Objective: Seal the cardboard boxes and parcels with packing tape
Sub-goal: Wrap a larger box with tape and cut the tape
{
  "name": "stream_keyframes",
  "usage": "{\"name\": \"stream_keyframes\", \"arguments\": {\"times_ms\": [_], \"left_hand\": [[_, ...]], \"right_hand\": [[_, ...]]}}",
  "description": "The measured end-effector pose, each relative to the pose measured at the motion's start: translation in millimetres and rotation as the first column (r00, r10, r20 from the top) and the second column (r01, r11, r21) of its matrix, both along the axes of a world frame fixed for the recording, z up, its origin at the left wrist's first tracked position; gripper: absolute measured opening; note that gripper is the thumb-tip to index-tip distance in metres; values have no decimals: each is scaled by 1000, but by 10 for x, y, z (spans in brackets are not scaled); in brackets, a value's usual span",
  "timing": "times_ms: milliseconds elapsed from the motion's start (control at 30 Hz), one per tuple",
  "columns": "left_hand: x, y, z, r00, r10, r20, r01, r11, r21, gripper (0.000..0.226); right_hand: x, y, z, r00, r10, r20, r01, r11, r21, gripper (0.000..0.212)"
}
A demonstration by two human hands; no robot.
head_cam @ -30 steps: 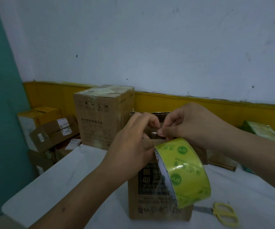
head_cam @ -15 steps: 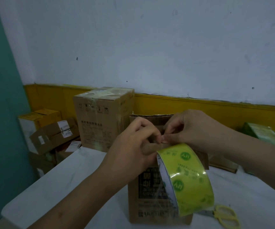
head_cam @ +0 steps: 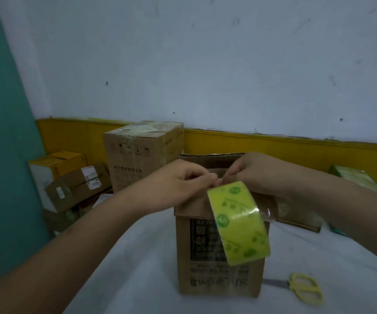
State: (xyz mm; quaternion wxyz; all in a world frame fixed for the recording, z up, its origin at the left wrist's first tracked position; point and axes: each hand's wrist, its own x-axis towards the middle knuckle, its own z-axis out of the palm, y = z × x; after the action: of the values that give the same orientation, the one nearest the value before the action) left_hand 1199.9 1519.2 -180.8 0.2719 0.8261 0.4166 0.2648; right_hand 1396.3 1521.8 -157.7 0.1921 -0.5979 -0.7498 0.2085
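view: single head cam, wide-angle
faces: fwd + down, over table [head_cam: 137, 257] twd back wall [head_cam: 205, 64]
range: close to box [head_cam: 205, 279], mid-frame

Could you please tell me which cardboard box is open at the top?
The nearest box, partly behind the tape roll: its far flap stands up, whereas the tall box behind has tape across its closed top.

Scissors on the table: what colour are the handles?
Yellow; the head view shows the scissors clearly.
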Motion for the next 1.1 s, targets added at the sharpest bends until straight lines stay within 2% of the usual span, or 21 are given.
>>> {"name": "stream_keyframes", "arguments": {"times_ms": [67, 167, 233, 267, 333, 400, 433, 500, 533, 600, 667, 733, 833, 900, 1000, 1100], "left_hand": [[71, 15, 1, 999, 11, -31, -10, 999, 37, 21], [111, 75, -25, 995, 14, -97, -10, 999, 43, 19], [113, 117, 13, 991, 13, -133, -14, 1000, -6, 18], [131, 140, 46, 986, 13, -167, -15, 1000, -13, 18], [173, 208, 111, 973, 19, -231, -22, 1000, -8, 17], [215, 244, 157, 963, -13, -269, 6, 1000, -27, 22], [230, 254, 159, 961, -44, -274, 30, 998, -54, 23], [236, 275, 143, 965, -93, -244, 69, 992, -102, 25], [234, 285, 129, 972, -96, -215, 73, 991, -111, 26], [242, 303, 103, 973, -88, -211, 76, 995, -65, 30], [266, 312, 68, 963, -80, -256, 86, 996, 12, 33], [262, 358, 14, 962, -31, -270, 62, 993, 105, 36], [219, 429, -24, 972, 25, -232, 8, 990, 139, 35], [215, 428, -28, 971, -27, -238, 64, 987, 149, 36], [223, 381, -81, 980, -62, -190, 108, 965, 240, 26], [183, 330, -173, 980, -126, -153, 174, 915, 363, 35]], "right_hand": [[-2, -20, -21, 1000, -5, -4, 5, 1000, 20, 29], [4, 3, -100, 997, 2, 83, -11, 994, 109, 35], [16, 27, -180, 994, -1, 113, -29, 964, 266, 28], [33, 6, -219, 997, -35, 63, 8, 922, 387, 23], [37, -151, -297, 986, -81, -145, 153, 790, 593, 21], [18, -371, -410, 952, 8, -304, 212, 701, 681, 43], [5, -490, -474, 933, 53, -355, 211, 718, 663, 57], [-22, -727, -552, 859, 102, -502, 189, 847, 496, 83], [-26, -813, -591, 812, 100, -575, 143, 921, 362, 85], [-46, -917, -703, 791, 109, -602, 14, 981, 196, 59], [-77, -975, -831, 804, 141, -578, -16, 977, 215, 37], [-103, -1037, -1020, 785, 92, -613, 15, 986, 166, 43], [-181, -1202, -1363, 652, -59, -756, -78, 986, -144, 50], [-174, -1263, -1500, 634, -49, -772, -100, 984, -145, 50], [-127, -1268, -1494, 583, -77, -808, -116, 977, -177, 48], [-156, -1271, -1550, 565, -103, -819, -136, 967, -216, 49]]}}
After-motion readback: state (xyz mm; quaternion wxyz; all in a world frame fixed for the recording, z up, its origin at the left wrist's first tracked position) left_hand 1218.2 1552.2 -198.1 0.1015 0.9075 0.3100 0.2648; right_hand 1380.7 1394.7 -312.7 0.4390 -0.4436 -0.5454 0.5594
